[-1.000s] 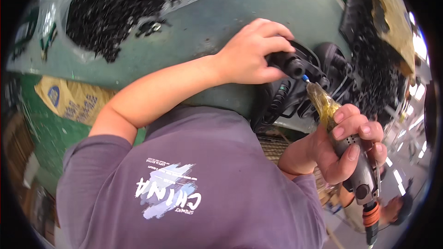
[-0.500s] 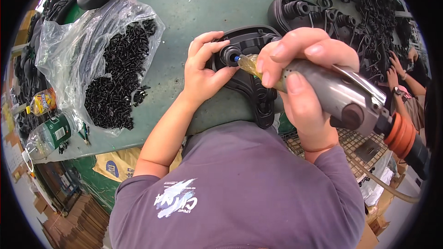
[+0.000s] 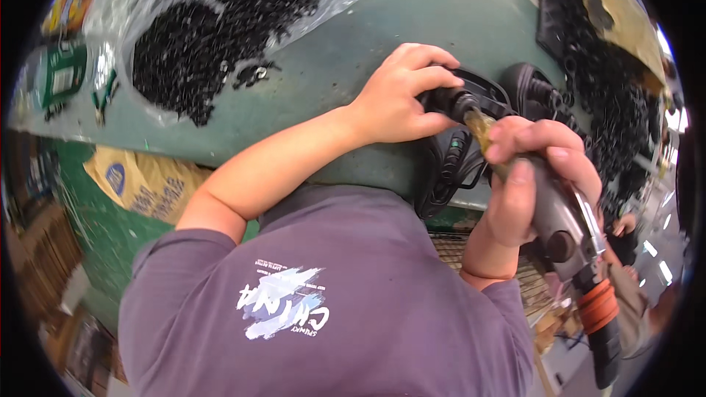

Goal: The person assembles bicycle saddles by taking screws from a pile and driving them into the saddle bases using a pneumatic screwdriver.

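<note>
A black moulded plastic part [image 3: 445,165] with round ring-shaped sockets lies at the table's near edge. The fingers and thumb of my left hand [image 3: 401,95] close round its upper end, beside a socket. My right hand [image 3: 537,154] grips a grey metal power screwdriver [image 3: 548,209] with an orange band and a black hose end. The driver's nose, wrapped in yellowish clear tape, points into the socket near my left fingertips. Its very tip is hidden there, so I cannot tell whether a screw is on it.
Left on the green table [image 3: 323,169] lies a clear plastic bag [image 3: 353,0] spilling black screws [image 3: 220,37]. Pliers [image 3: 103,99] and a green-labelled bottle [image 3: 62,73] are farther left. Another black part [image 3: 533,84] and heaped black pieces [image 3: 610,95] lie right, with a co-worker's hand [image 3: 625,224] beyond.
The whole view has swung, so the screw bag sits higher and my hands farther right. The driver now stands steeper, its nose still at the socket. Both hands keep their holds.
</note>
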Demonstrator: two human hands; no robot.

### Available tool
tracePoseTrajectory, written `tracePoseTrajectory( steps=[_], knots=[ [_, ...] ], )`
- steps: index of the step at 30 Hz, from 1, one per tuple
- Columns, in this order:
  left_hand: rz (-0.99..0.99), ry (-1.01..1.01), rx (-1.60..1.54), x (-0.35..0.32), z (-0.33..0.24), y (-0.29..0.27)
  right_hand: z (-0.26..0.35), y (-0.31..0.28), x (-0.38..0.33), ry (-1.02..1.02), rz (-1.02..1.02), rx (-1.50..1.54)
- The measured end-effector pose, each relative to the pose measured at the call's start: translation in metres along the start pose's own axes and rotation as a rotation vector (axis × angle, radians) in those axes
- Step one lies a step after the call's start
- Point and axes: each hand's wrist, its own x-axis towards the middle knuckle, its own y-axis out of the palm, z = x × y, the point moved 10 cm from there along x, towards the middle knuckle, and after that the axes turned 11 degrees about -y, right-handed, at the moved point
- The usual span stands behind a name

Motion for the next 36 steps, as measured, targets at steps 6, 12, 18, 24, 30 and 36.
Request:
tracePoseTrajectory(
  steps=[6, 12, 18, 24, 30, 36],
  knots=[
    [-0.008, -0.060, -0.016, -0.001, 0.002, 0.000, -0.013, -0.018, 0.008, 0.009, -0.110, 0.113],
    [-0.070, -0.042, 0.005, -0.005, 0.006, -0.005, -0.005, 0.012, 0.007, -0.077, 0.062, 0.003],
    [-0.056, -0.035, -0.008, -0.003, 0.003, -0.002, -0.001, 0.005, 0.008, -0.070, 0.058, -0.001],
    [-0.037, -0.037, 0.002, -0.003, 0.003, 0.000, -0.005, -0.006, 0.002, -0.075, 0.002, 0.062],
    [0.011, -0.030, 0.012, 0.000, 0.002, 0.000, -0.012, -0.017, -0.003, -0.013, -0.118, 0.145],
    [0.006, -0.011, 0.006, 0.006, -0.004, 0.001, 0.003, -0.013, -0.011, -0.069, -0.051, 0.066]
  ],
)
